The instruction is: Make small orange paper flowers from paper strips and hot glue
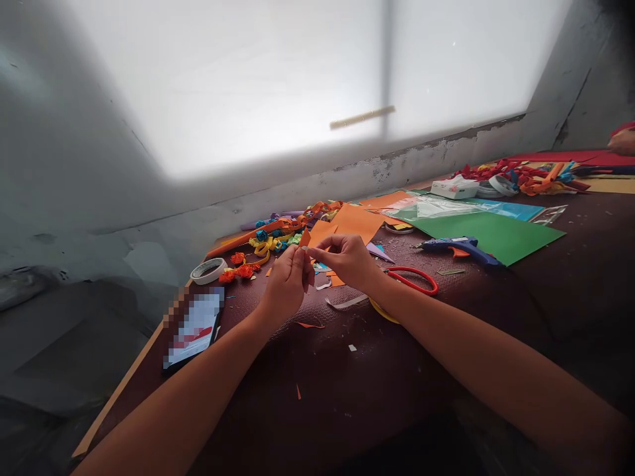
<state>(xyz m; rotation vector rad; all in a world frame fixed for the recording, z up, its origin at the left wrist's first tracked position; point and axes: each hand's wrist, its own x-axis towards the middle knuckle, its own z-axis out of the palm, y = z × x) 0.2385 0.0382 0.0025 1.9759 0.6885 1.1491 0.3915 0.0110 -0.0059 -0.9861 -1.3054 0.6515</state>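
Observation:
My left hand (286,281) and my right hand (346,259) meet above the dark brown table (397,370), fingertips pinched together on a small orange paper piece (304,239) held between them. Both hands are closed in a pinch. Red-handled scissors (414,279) lie just right of my right wrist. Sheets of orange paper (353,221) lie behind my hands. Small rolled paper flowers (243,270) in orange, yellow and blue sit to the left of the hands.
A tape roll (208,270) and a phone (194,328) lie at the left edge. A blue glue gun (459,247) rests on green paper (491,233). Farther right are a white box (454,188), coloured scraps and another person's hand (622,141).

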